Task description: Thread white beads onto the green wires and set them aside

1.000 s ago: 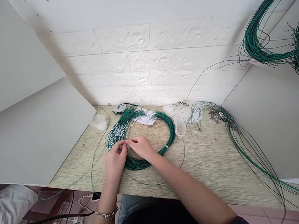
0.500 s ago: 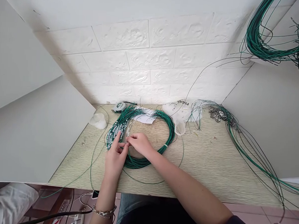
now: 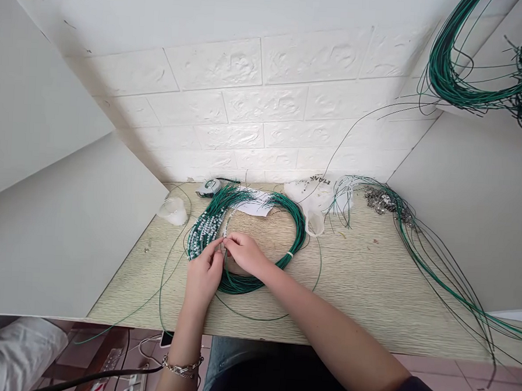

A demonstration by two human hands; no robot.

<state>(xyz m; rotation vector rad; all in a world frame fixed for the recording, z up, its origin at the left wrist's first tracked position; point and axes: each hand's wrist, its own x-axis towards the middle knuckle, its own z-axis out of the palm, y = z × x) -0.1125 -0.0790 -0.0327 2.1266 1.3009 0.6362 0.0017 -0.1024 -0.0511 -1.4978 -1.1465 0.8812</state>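
A ring-shaped bundle of thin green cords [image 3: 298, 221] lies on the table, with rows of white beads [image 3: 205, 227] along its left side. One strand with pale beads, the beaded cord [image 3: 225, 224], stands a little apart inside the ring. My right hand [image 3: 247, 256] pinches it between thumb and fingertips. My left hand [image 3: 203, 274] comes in from the front left, its index fingertip meeting the right fingertips at the same strand. The exact spot between the fingertips is too small to make out. A white band [image 3: 290, 253] ties the bundle at its right.
Around the ring stand a tape measure [image 3: 209, 187], a white paper [image 3: 257, 202] and two translucent cups, one left [image 3: 173, 211], one right [image 3: 315, 223]. Behind lies a plastic bag [image 3: 294, 189]. Metal bits [image 3: 380, 200] and loose cords [image 3: 441, 257] lie right; more green cords [image 3: 446, 71] hang above.
My left index finger, raised before, has come down to the right fingertips. Both hands have shifted slightly up along the strand.
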